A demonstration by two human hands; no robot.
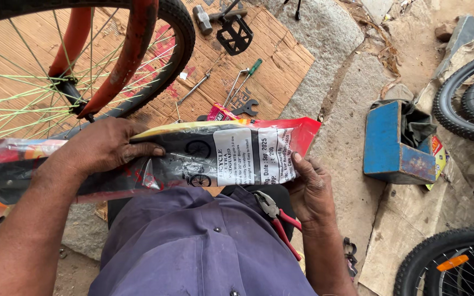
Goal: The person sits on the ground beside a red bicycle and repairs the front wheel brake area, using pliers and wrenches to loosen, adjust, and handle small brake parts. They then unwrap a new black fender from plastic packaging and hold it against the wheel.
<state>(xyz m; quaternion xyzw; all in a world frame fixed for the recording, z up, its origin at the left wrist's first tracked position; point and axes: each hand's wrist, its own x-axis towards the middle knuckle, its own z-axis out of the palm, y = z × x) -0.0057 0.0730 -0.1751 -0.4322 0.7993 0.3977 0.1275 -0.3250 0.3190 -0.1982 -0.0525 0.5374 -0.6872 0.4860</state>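
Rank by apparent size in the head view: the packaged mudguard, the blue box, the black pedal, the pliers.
1. Packaged mudguard, held in both hands, widest by far, though nearest the camera.
2. Blue box.
3 and 4. Pliers and black pedal look alike; the pliers lie nearer, so unsure.

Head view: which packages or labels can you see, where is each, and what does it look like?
Plastic package: long, flat, red and yellow with clear parts showing black pieces inside; held across the lap by left hand and right hand.
White label: rectangular, black print, on the package's right half.
Small packet: red and pink, on the cardboard just behind the package.
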